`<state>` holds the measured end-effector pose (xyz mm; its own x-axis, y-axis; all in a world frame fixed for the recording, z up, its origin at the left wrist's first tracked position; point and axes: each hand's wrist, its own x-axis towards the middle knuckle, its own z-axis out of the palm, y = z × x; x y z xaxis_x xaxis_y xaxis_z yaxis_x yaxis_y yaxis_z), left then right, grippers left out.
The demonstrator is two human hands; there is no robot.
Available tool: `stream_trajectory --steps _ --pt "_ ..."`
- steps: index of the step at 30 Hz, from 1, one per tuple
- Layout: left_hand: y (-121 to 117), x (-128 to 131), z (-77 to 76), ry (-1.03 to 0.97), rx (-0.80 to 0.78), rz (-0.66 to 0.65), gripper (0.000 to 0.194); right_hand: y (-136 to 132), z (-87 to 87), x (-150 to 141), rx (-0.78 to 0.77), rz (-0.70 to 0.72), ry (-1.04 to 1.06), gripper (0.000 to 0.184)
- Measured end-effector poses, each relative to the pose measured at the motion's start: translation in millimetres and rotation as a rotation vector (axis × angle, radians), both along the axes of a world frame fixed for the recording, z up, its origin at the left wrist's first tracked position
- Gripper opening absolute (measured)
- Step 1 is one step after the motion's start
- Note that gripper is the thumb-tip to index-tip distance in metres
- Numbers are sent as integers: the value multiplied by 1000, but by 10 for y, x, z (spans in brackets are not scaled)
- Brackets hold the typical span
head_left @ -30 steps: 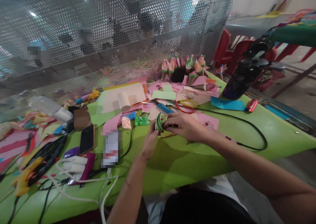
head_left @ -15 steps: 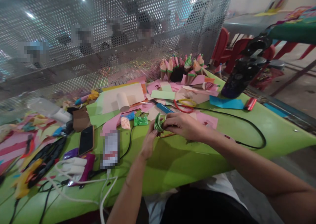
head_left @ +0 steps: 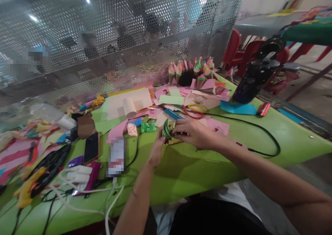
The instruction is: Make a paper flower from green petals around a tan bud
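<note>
Between both hands is a green and white swirl, shaped like soft ice cream. My left hand grips it from the left, thumb at its lower edge. From the other side my right hand has its fingers bent and pinched at the swirl's right edge; what lies inside them is hidden. Just beyond the hands is a blue-handled tool. Scissors with red and yellow handles lie to its right. A green packet sits to the left of the swirl.
Finished-looking paper cones with swirled tops stand at the back. A dark bottle is at the right. A yellow glue gun, a black phone and white cables lie on the left. A black cable loops on the right.
Both hands stay almost in place around the green swirl. The view has shifted very slightly; nothing else has visibly moved.
</note>
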<state>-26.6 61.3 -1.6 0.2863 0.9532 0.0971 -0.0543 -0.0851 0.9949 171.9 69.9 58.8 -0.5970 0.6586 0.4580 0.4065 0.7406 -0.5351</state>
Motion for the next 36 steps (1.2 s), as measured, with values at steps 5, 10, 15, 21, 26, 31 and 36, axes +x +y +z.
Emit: stream_trajectory --steps 5,10,15,21,26,31,36 --pt "-19 3 35 67 71 16 45 -28 -26 -21 -68 -88 86 13" --pt "-31 35 107 151 111 26 49 -40 -142 -102 -85 -158 172 9" --pt "-26 37 114 118 103 1 51 -48 -205 -131 -40 -179 192 11" --pt "-13 20 34 49 64 3 47 -34 -203 -110 17 -155 137 12" --pt "-11 4 4 19 37 -6 45 -29 -179 -108 61 -145 90 12" --pt "-8 5 2 -36 5 -24 44 -19 -162 -92 65 -116 59 11" --pt "-3 15 4 -45 -9 -19 42 -10 -152 -77 56 -93 41 10"
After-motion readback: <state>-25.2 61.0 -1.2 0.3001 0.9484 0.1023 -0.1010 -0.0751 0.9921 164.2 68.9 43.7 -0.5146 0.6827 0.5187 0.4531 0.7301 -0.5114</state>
